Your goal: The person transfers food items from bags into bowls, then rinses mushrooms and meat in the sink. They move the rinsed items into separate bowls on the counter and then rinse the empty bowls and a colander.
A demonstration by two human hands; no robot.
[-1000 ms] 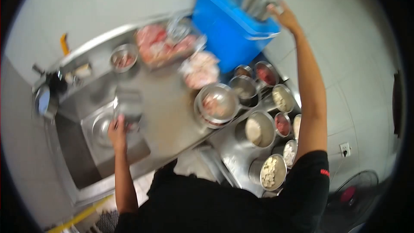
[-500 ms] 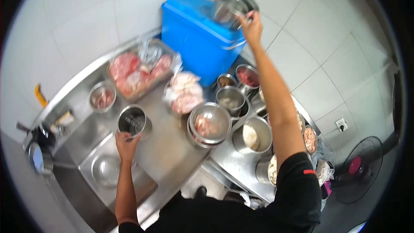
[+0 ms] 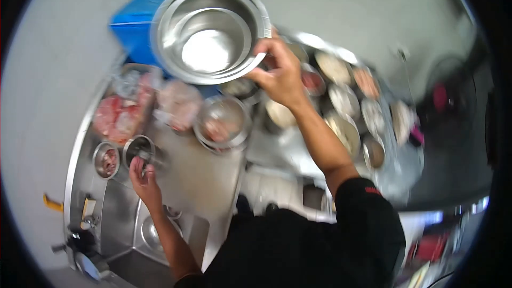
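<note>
- Right hand (image 3: 284, 74): clamped on the right rim of nested round steel bowls (image 3: 169, 42), at least two, overlapping one blue plastic box (image 3: 136, 29) in view.
- Left hand (image 3: 147, 184): at the near rim of one deep steel cup (image 3: 129, 152); blur hides finger closure.
- Cup: just beside one small steel meat bowl (image 3: 96, 160).
- Steel counter (image 3: 186, 181): surface extends from cup to front edge.
</note>
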